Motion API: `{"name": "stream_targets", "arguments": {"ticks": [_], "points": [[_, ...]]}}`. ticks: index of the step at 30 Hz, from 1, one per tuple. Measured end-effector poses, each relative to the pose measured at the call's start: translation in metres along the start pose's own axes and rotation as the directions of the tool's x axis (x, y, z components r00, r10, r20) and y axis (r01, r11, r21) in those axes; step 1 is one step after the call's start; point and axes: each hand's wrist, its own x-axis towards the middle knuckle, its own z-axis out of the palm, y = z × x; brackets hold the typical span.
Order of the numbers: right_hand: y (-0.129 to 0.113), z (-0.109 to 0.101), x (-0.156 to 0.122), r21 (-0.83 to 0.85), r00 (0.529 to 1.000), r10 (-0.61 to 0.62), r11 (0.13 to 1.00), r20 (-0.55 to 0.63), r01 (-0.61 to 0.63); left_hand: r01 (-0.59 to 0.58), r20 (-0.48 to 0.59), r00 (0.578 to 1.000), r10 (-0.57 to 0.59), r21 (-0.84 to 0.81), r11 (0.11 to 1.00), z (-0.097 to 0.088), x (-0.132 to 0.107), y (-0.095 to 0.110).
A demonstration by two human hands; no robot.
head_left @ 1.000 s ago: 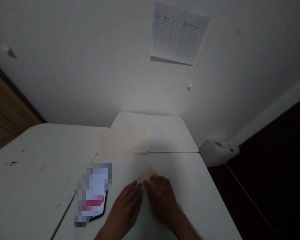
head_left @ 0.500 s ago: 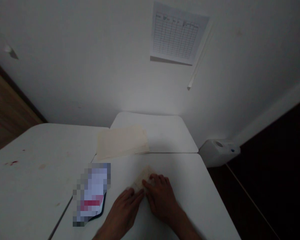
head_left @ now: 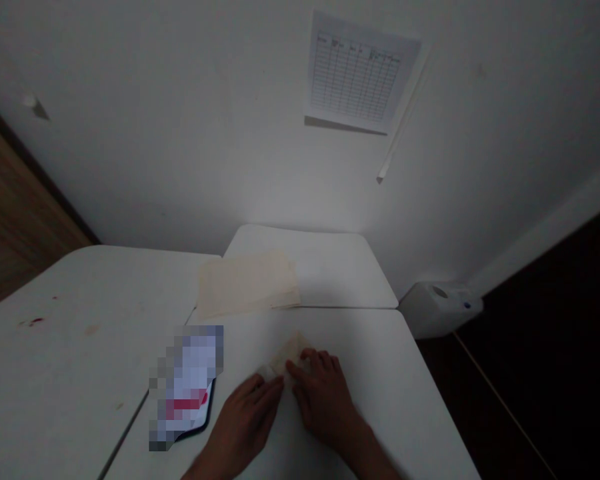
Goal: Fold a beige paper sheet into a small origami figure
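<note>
A small folded beige paper [head_left: 291, 348] lies on the white table [head_left: 360, 373] in front of me. My left hand [head_left: 247, 413] lies flat with its fingers stretched out, the fingertips touching the paper's near left edge. My right hand [head_left: 323, 397] rests palm down on the paper's right part, fingers slightly bent and pressing it to the table. Most of the paper is hidden under the two hands.
A stack of beige sheets [head_left: 247, 283] lies farther back across the table seam. A blurred-out flat item with a dark edge [head_left: 187, 387] sits to the left of my hands. A white canister [head_left: 440, 307] stands on the dark floor at right. A printed chart [head_left: 360, 73] hangs on the wall.
My left hand has slid a little back and left along the paper's edge. The right hand has stayed pressed on the paper. The view shifted slightly.
</note>
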Motion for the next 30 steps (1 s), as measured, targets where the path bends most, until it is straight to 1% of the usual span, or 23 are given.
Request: {"name": "stream_targets", "arguments": {"ticks": [3, 5, 11, 17, 21, 24, 25, 27, 30], "points": [[0.0, 0.0, 0.0, -0.002, 1.0, -0.004, 1.0, -0.002, 0.004, -0.023, -0.002, 1.0, 0.023, 0.056, 0.998, 0.001, 0.0, 0.001], [0.0, -0.001, -0.001, -0.004, 1.0, -0.005, 1.0, -0.003, 0.005, -0.014, 0.001, 1.0, 0.014, 0.111, 0.994, 0.003, -0.001, 0.001], [0.0, -0.001, 0.001, -0.017, 1.0, 0.002, 1.0, 0.007, -0.002, 0.078, -0.061, 0.996, -0.063, 0.288, 0.954, 0.006, -0.006, -0.005], [0.0, -0.003, 0.001, -0.01, 1.0, -0.001, 1.0, 0.0, 0.001, 0.177, -0.088, 0.984, -0.156, 0.34, 0.924, 0.008, -0.003, -0.01], [0.001, -0.001, 0.0, -0.001, 1.0, 0.006, 1.0, -0.012, -0.006, 0.197, -0.127, 0.978, -0.165, 0.314, 0.929, 0.016, 0.001, -0.013], [0.002, 0.003, -0.002, 0.004, 0.999, 0.011, 1.0, -0.038, -0.011, 0.127, -0.126, 0.987, -0.101, 0.227, 0.965, 0.022, 0.01, -0.015], [0.003, 0.005, -0.002, 0.009, 0.999, 0.011, 1.0, -0.049, -0.01, 0.085, -0.109, 0.992, -0.065, 0.183, 0.979, 0.024, 0.015, -0.016], [0.004, 0.008, -0.003, 0.019, 0.997, 0.005, 1.0, -0.071, -0.004, 0.014, -0.038, 0.999, -0.01, 0.09, 0.996, 0.027, 0.025, -0.017], [0.004, 0.011, -0.005, 0.042, 0.995, 0.0, 0.999, -0.098, 0.004, 0.005, 0.058, 0.998, -0.007, 0.04, 0.999, 0.027, 0.042, -0.018]]}}
